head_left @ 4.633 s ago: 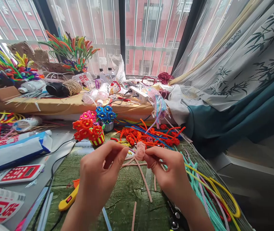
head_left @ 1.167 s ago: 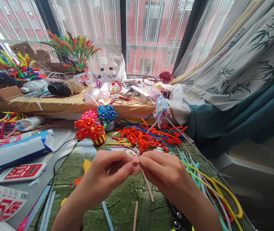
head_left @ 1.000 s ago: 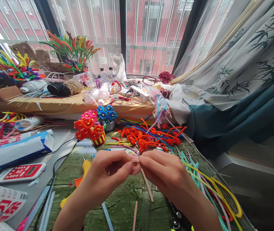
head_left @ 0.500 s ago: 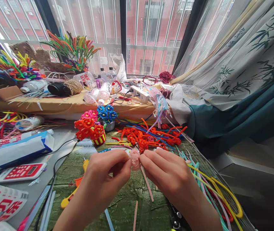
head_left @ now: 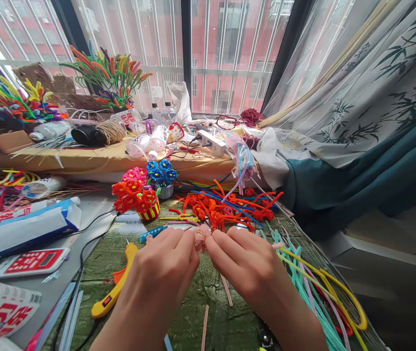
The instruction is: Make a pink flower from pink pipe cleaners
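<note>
Between my two hands is a small pink pipe-cleaner flower (head_left: 201, 237), fuzzy and looped, with a yellowish spot at its middle. My left hand (head_left: 166, 263) is closed, its fingertips pinching the flower's left side. Fingers curled, my right hand (head_left: 250, 265) grips the right side; its fingertips are partly hidden behind the knuckles. Short pink pipe-cleaner pieces (head_left: 205, 326) lie on the green mat (head_left: 182, 317) under the hands. Just beyond is a heap of red pipe-cleaner flowers (head_left: 213, 207) with stems.
A yellow glue gun (head_left: 115, 292) lies left of my left arm. Potted orange (head_left: 131, 195) and blue pipe-cleaner flowers (head_left: 162, 171) stand behind. Mint and yellow pipe cleaners (head_left: 303, 273) spread at right. A calculator (head_left: 32, 262) and a power strip (head_left: 211, 141) are farther off.
My left hand has rolled over so its back and knuckles face up. The pink flower has turned and shifted slightly left, showing its yellowish middle. Both hands still hold it.
</note>
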The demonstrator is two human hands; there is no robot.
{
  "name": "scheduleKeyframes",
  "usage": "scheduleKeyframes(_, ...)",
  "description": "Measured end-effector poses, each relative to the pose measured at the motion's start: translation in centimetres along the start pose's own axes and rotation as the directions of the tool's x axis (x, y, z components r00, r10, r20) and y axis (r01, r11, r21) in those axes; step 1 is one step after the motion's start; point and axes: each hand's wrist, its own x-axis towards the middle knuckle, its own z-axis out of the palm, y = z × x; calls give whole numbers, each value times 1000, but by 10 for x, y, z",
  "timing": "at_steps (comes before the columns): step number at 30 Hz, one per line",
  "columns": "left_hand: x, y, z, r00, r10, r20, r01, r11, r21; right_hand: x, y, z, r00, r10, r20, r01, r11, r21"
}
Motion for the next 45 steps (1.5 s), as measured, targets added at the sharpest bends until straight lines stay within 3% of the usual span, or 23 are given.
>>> scheduleKeyframes(7, -2, 8, -1, 999, -45, 30, 41, 991, 130, 0, -1, 3, 1000, 24, 5, -24, 1000, 12)
scheduleKeyframes(11, -1, 3, -7, 997, -71, 30, 73, 993, -93, -4, 4, 4, 993, 117, 16, -118, 981, 157)
scheduleKeyframes(14, 1, -6, -13, 980, -163, 110, 188, 945, -269, -8, 10, 6, 968, 251, 13, -238, 898, 371)
scheduleKeyframes(18, 2, -15, -19, 934, -318, 161, 357, 830, -428, -13, 12, 10, 943, 334, 14, -283, 775, 565)
scheduleKeyframes(23, 4, -12, -20, 917, -228, 327, 387, 706, -593, -10, 9, 9, 929, 369, 43, -293, 657, 695)
scheduleKeyframes(27, 6, -7, -22, 898, -207, 387, 425, 630, -650, -9, 7, 6, 913, 388, 123, -346, 582, 736)
scheduleKeyframes(34, 6, -3, -17, 913, -160, 375, 390, 614, -686, -10, 5, 6, 896, 406, 181, -402, 566, 720)
scheduleKeyframes(40, 5, -1, -14, 887, -205, 414, 458, 507, -730, -9, 7, 5, 910, 381, 165, -377, 591, 713)
scheduleKeyframes(45, 7, 0, -14, 866, -245, 436, 499, 477, -723, -10, 6, 4, 915, 369, 164, -373, 615, 694)
